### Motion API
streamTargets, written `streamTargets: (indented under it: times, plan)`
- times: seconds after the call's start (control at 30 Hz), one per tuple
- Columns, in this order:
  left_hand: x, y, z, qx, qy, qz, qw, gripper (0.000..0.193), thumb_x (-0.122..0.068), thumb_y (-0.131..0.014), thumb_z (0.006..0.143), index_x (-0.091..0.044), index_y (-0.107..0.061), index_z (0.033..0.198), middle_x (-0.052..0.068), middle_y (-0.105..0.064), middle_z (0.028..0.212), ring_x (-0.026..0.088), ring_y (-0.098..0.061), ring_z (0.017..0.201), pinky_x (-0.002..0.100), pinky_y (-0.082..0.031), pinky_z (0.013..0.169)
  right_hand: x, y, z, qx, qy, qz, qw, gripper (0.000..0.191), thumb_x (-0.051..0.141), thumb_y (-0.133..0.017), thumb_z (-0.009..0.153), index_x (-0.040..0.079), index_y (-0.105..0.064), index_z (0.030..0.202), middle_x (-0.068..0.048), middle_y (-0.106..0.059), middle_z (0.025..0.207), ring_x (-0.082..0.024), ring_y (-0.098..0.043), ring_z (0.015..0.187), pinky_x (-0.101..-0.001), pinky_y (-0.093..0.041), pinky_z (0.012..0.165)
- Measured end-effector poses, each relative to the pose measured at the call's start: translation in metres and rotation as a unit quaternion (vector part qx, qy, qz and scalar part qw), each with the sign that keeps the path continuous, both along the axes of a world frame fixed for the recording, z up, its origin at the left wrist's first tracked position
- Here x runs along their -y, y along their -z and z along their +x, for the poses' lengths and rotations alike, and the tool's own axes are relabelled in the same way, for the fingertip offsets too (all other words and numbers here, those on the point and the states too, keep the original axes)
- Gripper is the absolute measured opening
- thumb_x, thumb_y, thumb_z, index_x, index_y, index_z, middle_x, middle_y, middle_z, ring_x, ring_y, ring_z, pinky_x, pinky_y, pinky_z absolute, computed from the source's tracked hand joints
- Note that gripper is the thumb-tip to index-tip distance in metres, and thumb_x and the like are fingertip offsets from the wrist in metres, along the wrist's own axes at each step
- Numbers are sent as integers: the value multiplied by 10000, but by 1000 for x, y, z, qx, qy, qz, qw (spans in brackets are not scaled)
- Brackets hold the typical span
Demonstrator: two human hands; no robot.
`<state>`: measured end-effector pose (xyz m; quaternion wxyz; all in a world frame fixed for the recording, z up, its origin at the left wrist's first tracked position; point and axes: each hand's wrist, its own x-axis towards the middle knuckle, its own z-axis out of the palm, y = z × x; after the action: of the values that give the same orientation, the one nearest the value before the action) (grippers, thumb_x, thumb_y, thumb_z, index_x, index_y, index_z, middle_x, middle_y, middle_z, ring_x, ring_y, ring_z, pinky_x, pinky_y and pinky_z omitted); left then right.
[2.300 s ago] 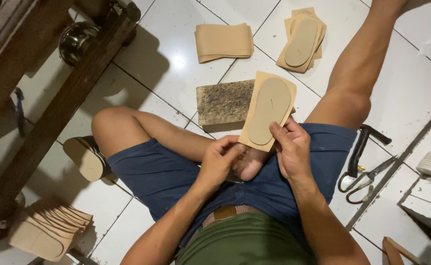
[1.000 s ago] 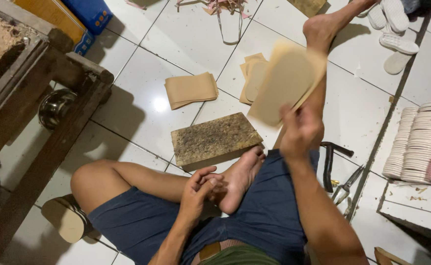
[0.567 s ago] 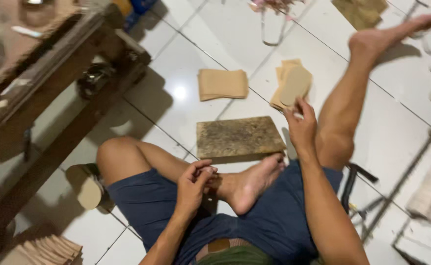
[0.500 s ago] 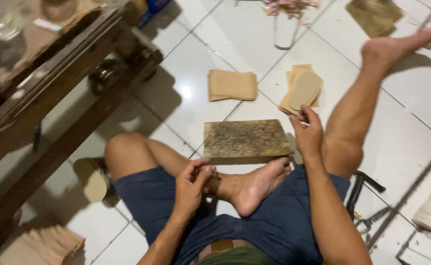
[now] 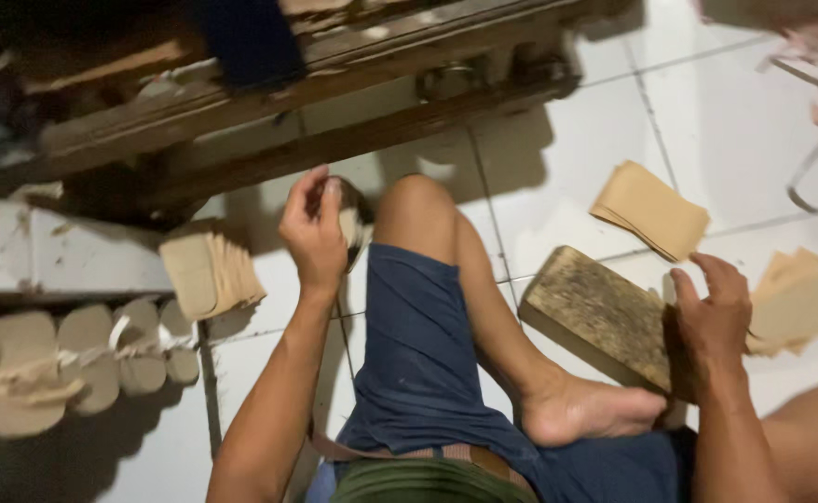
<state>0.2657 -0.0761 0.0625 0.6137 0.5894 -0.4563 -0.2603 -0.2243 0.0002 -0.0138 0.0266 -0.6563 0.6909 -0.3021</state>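
I sit on a white tiled floor with my legs folded. My left hand is raised beside my left knee, fingers curled and apart, holding nothing that I can make out, close to a sole-shaped piece behind it. A fanned stack of tan sheets lies just left of that hand. My right hand rests on the right end of a worn wooden block, fingers spread, next to a pile of tan cut sheets.
A dark wooden bench runs across the top. A tied bundle of pale sole shapes lies at the left. Another tan stack sits beyond the block. A metal wire frame stands at the upper right.
My right hand has put the tan sheet on the right pile and now rests on the block. My left hand left my foot and reached out to the left. My view swung left.
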Motion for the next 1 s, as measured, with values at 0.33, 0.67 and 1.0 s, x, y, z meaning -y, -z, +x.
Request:
streamTargets:
  times: [0.33, 0.67, 1.0]
  plan:
    - [24, 67, 31, 321, -32, 184, 929, 465, -284, -739, 878, 76, -695, 1167, 324, -669, 1101, 473, -634, 1034, 511, -493, 908, 75, -14, 18, -134, -48, 135, 981, 234, 190, -737, 933, 75, -733, 1137, -86, -700, 1281, -313, -634, 1151, -443, -532, 947]
    - [11, 53, 4, 172, 21, -8, 985, 648, -110, -753, 913, 72, -505, 1484, 190, -594, 1340, 283, -600, 1231, 417, -494, 1045, 100, -37, -23, 226, 27, 19, 974, 232, 104, -647, 1054, -28, -725, 1228, -146, -752, 1072, -181, -690, 946, -303, -540, 858]
    - [-20, 15, -161, -336, 405, 336, 781, 397, -95, -702, 935, 33, -677, 1310, 72, -719, 1017, 99, -681, 868, 213, -539, 753, -3, -67, -8, 689, -4, 30, 724, 275, -4, -664, 1023, -104, -682, 1278, -71, -679, 1007, -115, -604, 877, -245, -488, 770]
